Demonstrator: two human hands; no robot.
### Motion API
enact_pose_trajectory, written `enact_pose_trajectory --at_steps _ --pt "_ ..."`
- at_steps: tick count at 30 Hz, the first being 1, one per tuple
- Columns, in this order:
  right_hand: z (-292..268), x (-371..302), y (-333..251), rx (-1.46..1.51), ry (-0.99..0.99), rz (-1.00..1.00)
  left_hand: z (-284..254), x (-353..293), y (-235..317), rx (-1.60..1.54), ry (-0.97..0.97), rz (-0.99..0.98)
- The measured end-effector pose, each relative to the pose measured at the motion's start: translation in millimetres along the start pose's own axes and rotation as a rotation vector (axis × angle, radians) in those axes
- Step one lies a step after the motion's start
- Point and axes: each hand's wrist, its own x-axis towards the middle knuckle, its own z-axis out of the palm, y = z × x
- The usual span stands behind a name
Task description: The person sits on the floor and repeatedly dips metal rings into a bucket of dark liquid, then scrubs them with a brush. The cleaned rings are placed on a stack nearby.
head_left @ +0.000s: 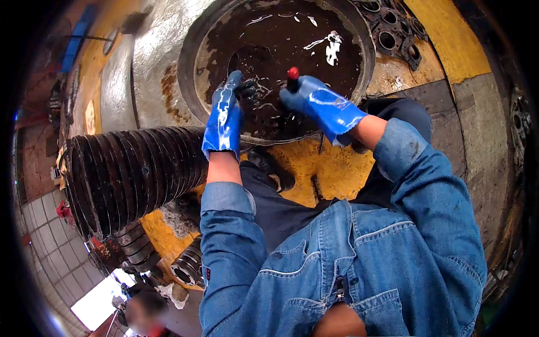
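A wide round metal basin (188, 73) of dark, shiny liquid stands in front of me. Over its near part are both my hands, in long blue rubber gloves. My left hand (227, 106) is at the left, its wet, darkened fingers curled at the liquid; a dark thing there blends into it, and I cannot make out its shape. My right hand (317, 101) is closed around a tool with a red-and-black handle (292, 74), red end up. The tool's working end is hidden by the glove and the dark liquid.
A row of dark ribbed rings (135, 174) lies left of the basin, with smaller ring parts (188, 267) below. Flat dark metal plates with round holes (393, 33) are piled at the far right. A person (146, 314) is at the lower left.
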Motion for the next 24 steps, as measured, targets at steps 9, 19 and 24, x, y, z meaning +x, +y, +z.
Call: enact_pose_trajectory --at_steps 9,19,24 --pt "4 -30 22 0.822 -0.179 -0.109 41 40 -3 0.025 -0.023 0.001" --pt "-26 78 40 0.498 0.216 -0.137 -3 20 8 -0.010 -0.090 -0.008" --pt "-46 82 18 0.301 0.348 -0.786 -4 22 9 -0.025 -0.136 -0.006"
